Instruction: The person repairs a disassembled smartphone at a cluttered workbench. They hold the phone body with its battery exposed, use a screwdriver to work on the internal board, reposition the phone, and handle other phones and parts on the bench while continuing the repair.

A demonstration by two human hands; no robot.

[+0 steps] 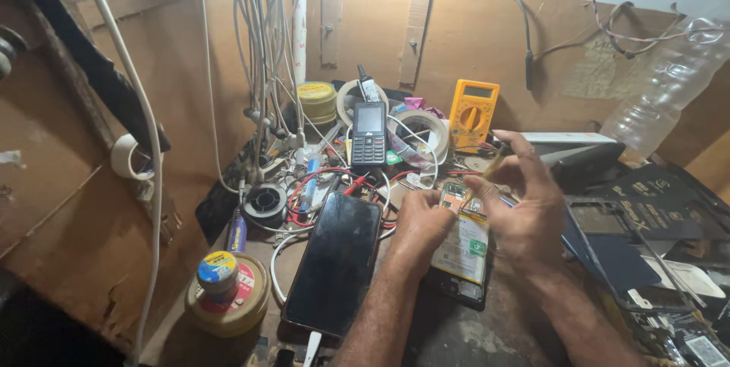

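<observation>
Left hand (420, 224) pins the opened phone (461, 249); right fingers (511, 171) pinch a thin yellow tool (493, 163). A slip could gouge the battery (464, 247) or tear a flex cable.

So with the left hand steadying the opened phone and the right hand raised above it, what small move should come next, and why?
Probably lower the right hand so the thin yellowish tool in its fingers meets the exposed board at the top of the opened phone. The left hand already rests on that phone's edge, bracing it, while the tool's tip hangs just above it.
</observation>
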